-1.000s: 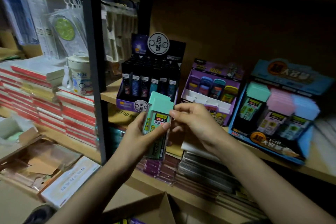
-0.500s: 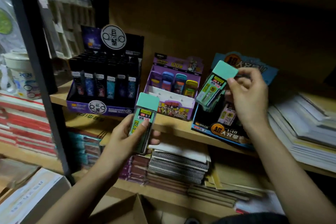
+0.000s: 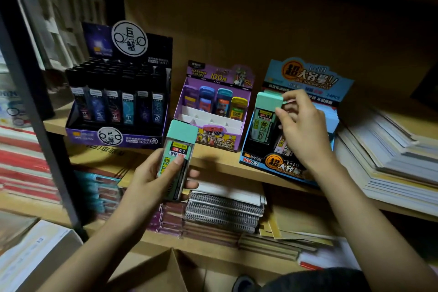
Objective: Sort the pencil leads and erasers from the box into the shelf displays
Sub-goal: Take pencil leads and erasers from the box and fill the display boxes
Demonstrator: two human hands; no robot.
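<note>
— Your left hand (image 3: 151, 180) grips the first lead case (image 3: 179, 149) in front of the shelf (image 3: 213, 161), below the purple display box (image 3: 213, 137). The thumb lies across the label and the fingers curl round the back. The case is a clear slim box with a mint green cap and a label reading 2B 0.7.

— Your right hand (image 3: 301, 130) pinches the cap of the second lead case (image 3: 265, 118), which looks the same. Its lower end is down inside the front left corner of the blue display box (image 3: 308, 76).

— Which way do yours point? The first stands nearly upright along its long axis, cap up, with the top leaning a little to the right.

— The second is also cap up and close to upright, with the same slight lean.

— Half a second ago you held the second case well tilted, cap toward the upper right, above the blue display box. Now it is straighter and lower, in the box.

— The first case sits in your left hand as it did then, thumb on the label.

— The black display box (image 3: 113, 140) stands at the left of the shelf, and stacked paper (image 3: 391, 149) lies at the right. Spiral notebooks (image 3: 225, 211) lie on the shelf beneath, and a cardboard box (image 3: 154, 272) flap shows at the bottom.
</note>
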